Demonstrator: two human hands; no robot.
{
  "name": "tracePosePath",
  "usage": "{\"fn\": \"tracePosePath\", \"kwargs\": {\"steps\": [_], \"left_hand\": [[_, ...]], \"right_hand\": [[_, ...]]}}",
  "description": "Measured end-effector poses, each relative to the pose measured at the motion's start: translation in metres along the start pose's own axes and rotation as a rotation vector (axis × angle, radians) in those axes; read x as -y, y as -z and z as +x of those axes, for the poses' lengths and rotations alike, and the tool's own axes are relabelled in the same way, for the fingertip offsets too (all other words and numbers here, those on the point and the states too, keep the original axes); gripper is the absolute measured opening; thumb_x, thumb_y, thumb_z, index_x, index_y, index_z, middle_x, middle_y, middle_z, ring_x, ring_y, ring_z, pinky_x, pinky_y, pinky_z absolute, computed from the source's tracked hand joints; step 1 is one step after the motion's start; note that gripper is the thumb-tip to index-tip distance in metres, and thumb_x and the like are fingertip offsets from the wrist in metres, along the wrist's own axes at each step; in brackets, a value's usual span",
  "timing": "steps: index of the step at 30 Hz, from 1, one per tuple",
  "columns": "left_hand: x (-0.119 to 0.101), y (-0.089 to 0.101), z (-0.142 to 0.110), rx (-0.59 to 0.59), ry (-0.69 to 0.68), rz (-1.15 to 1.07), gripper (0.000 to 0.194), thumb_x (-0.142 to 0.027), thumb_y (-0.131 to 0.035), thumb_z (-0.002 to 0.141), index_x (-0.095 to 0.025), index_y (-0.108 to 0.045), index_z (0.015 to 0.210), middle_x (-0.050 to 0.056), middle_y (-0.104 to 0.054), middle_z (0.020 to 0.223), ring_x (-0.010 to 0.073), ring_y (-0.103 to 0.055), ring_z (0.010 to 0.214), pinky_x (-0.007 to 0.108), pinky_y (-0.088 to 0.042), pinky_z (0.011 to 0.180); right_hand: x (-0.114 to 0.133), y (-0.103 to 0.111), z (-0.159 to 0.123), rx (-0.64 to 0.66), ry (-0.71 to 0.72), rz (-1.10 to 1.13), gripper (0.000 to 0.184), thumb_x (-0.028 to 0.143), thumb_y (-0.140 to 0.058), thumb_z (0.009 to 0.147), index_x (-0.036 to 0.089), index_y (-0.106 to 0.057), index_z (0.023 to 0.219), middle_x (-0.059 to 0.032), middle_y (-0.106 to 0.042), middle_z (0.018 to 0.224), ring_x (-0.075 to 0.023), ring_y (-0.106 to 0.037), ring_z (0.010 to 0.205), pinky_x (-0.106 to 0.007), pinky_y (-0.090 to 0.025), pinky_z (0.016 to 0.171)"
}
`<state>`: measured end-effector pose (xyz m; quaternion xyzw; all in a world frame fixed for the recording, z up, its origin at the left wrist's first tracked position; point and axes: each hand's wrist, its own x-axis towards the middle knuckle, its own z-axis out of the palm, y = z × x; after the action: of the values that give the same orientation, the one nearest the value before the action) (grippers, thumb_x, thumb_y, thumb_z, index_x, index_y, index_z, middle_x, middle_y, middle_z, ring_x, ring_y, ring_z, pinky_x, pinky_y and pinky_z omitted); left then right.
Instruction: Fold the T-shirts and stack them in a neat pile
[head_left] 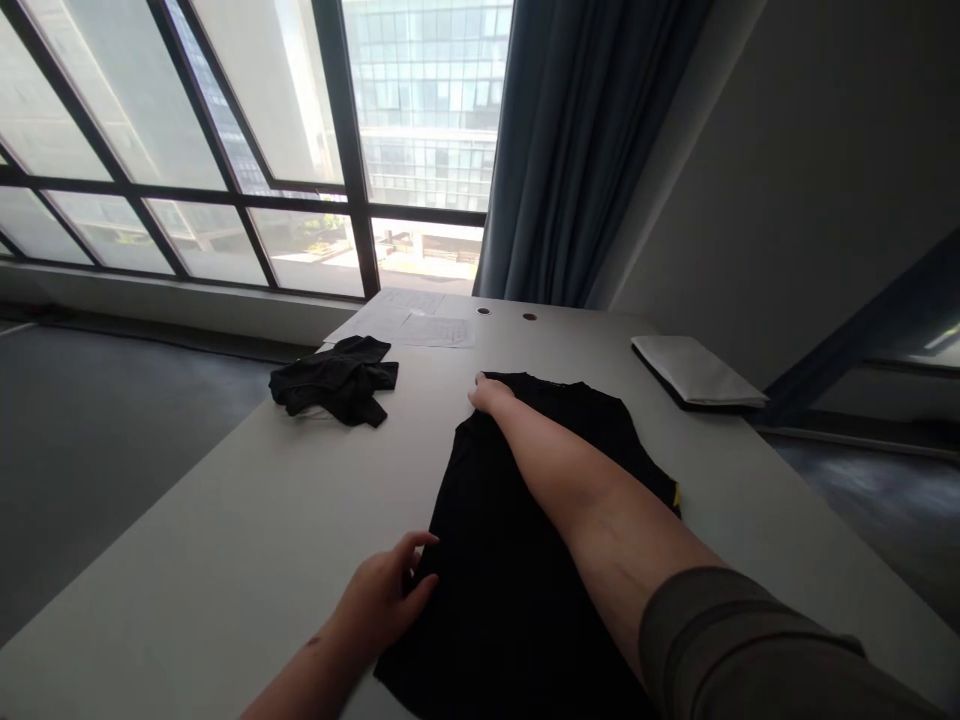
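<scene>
The left hand [386, 595], thumb and forefinger parted, is at the near side edge of one black T-shirt [495, 560], spread out rightward of it; the right hand [491, 393] is on the shirt's far shoulder, its grip unclear. Uneven pulling between them could skew the cloth. Beyond the left hand lies one crumpled black garment [337, 380]; beyond the right, at least two paper sheets [436, 331], two round desk holes [529, 317].
</scene>
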<state>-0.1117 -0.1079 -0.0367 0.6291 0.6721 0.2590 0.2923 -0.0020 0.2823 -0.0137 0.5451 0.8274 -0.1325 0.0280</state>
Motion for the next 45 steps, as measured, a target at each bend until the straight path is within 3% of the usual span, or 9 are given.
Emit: {"fn": "tracePosePath", "kwargs": {"steps": [3,7,14,22,25,31,37,41,45], "left_hand": [[0.000,0.003,-0.005,0.040,-0.015,0.026,0.044,-0.030,-0.060,0.083,-0.030,-0.063,0.127,-0.001,-0.072,0.083,0.0200,-0.067,0.075,0.031,-0.046,0.072],[0.005,0.002,-0.013,0.045,0.035,-0.101,0.048,-0.029,-0.063,0.082,-0.031,-0.061,0.129,-0.001,-0.072,0.086,0.0182,-0.064,0.073,0.030,-0.048,0.073],[0.016,0.003,-0.017,-0.053,0.215,-0.477,0.062,-0.042,-0.066,0.082,-0.024,-0.051,0.139,0.005,-0.072,0.102,0.0192,-0.066,0.079,0.032,-0.052,0.073],[-0.040,0.030,-0.024,0.047,0.303,-0.139,0.020,-0.029,-0.059,0.080,-0.024,-0.066,0.098,0.000,-0.067,0.082,0.0189,-0.061,0.073,0.030,-0.047,0.069],[-0.066,0.029,-0.026,0.034,0.229,-0.083,0.023,-0.023,-0.055,0.079,-0.024,-0.064,0.100,0.000,-0.066,0.085,0.0168,-0.059,0.070,0.028,-0.046,0.067],[-0.113,0.008,-0.020,0.132,0.013,-0.105,0.043,-0.011,-0.049,0.069,-0.027,-0.058,0.109,0.002,-0.065,0.113,0.0124,-0.056,0.067,0.027,-0.049,0.068],[-0.138,-0.024,-0.012,0.321,-0.134,-0.019,0.051,-0.010,-0.058,0.070,-0.029,-0.058,0.118,0.004,-0.061,0.131,0.0185,-0.067,0.093,0.032,-0.055,0.085],[-0.133,-0.046,0.001,0.277,-0.145,0.131,0.042,-0.029,-0.067,0.086,-0.028,-0.060,0.127,0.009,-0.061,0.136,0.0269,-0.068,0.111,0.042,-0.056,0.097],[-0.108,-0.070,0.018,0.158,-0.373,0.312,0.053,-0.029,-0.067,0.090,-0.026,-0.058,0.143,0.013,-0.053,0.155,0.0356,-0.048,0.145,0.055,-0.043,0.118]], "right_hand": [[0.009,-0.012,0.021,0.054,-0.116,-0.005,0.079,0.037,-0.056,0.099,0.013,-0.024,0.168,-0.0293,-0.058,0.145,-0.0368,-0.063,0.128,-0.052,-0.051,0.102],[0.006,-0.018,0.033,0.063,-0.140,0.004,0.085,0.027,-0.062,0.096,0.020,-0.021,0.169,-0.0268,-0.060,0.144,-0.0366,-0.065,0.125,-0.051,-0.052,0.101],[-0.011,-0.004,0.034,-0.058,0.049,0.081,0.042,0.022,-0.056,0.098,0.025,-0.067,0.139,-0.0104,-0.073,0.130,-0.0263,-0.068,0.114,-0.032,-0.050,0.098],[-0.037,0.020,0.019,-0.218,0.088,0.139,0.035,0.035,-0.050,0.101,0.019,-0.079,0.112,-0.0113,-0.077,0.119,-0.0249,-0.068,0.108,-0.029,-0.047,0.091],[-0.059,0.029,0.008,-0.266,0.099,0.159,0.045,0.049,-0.043,0.104,0.021,-0.079,0.108,-0.0098,-0.078,0.113,-0.0243,-0.068,0.104,-0.027,-0.046,0.085],[-0.113,0.037,-0.016,-0.319,0.067,0.152,0.052,0.054,-0.037,0.106,0.021,-0.078,0.108,-0.0092,-0.079,0.111,-0.0238,-0.068,0.103,-0.026,-0.044,0.084],[-0.159,0.017,-0.037,-0.279,0.028,0.123,0.044,0.049,-0.046,0.105,0.024,-0.074,0.129,-0.0094,-0.073,0.131,-0.0263,-0.062,0.123,-0.031,-0.044,0.100],[-0.170,-0.009,-0.046,-0.274,-0.009,0.095,0.050,0.050,-0.048,0.104,0.023,-0.064,0.143,-0.0123,-0.050,0.160,-0.0313,-0.039,0.148,-0.043,-0.036,0.117],[-0.174,-0.028,-0.043,-0.223,-0.048,0.087,0.060,0.050,-0.041,0.107,0.022,-0.046,0.160,-0.0114,-0.032,0.171,-0.0313,-0.024,0.157,-0.051,-0.019,0.127]]}}
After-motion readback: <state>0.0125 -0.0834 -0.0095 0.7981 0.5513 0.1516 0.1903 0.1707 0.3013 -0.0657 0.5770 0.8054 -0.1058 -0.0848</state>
